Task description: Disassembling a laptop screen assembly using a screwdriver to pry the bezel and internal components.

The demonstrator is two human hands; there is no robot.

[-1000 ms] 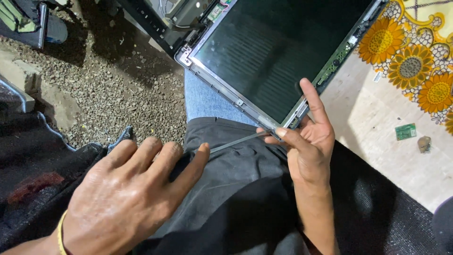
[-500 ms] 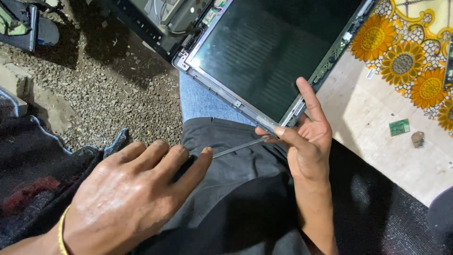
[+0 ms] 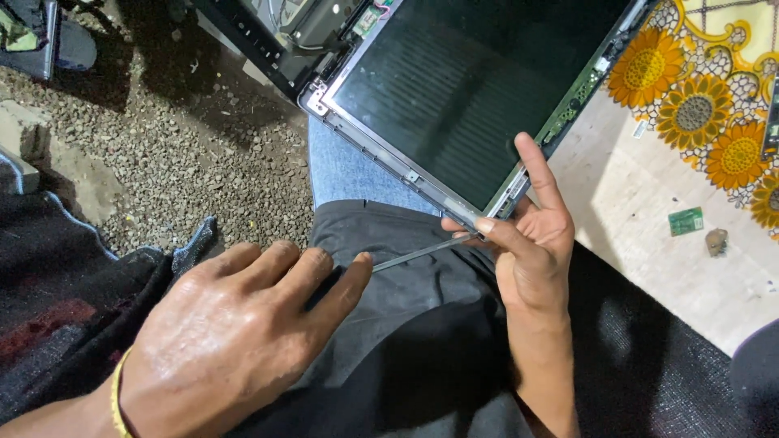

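Here one bare laptop screen panel (image 3: 471, 89) rests tilted across the person's lap, its lower corner over the dark-trousered thigh (image 3: 406, 324) and its upper part running out of the top of the view. The glass is dark and unlit, faintly banded with reflections, and framed by a thin silver metal edge with small screw tabs; a narrow green circuit strip (image 3: 578, 101) shows along its right side. Behind its top-left corner sits one black housing part (image 3: 268, 40) with a hinge and wires (only partly in view).

The right hand (image 3: 527, 251) is grasping the panel's lower corner: the index finger is stretched up along the right edge, while thumb and another finger pinch one thin grey strip (image 3: 418, 254), whether a flat cable or a slim tool cannot be told. That strip runs leftward from the corner across the trousers to the fingertips of the left hand (image 3: 235, 341). The left hand lies flat and released, palm down on the thigh, fingers together, gripping nothing; one yellow band (image 3: 118, 393) circles its wrist.

Beside the lap on the right, a sunflower-patterned cloth (image 3: 706, 105) covers the top-right corner of a pale surface (image 3: 649, 235), where one small green circuit piece (image 3: 686, 221) and one small brownish bit (image 3: 716, 241) lie just apart. Gravel ground (image 3: 211, 162) fills the left.
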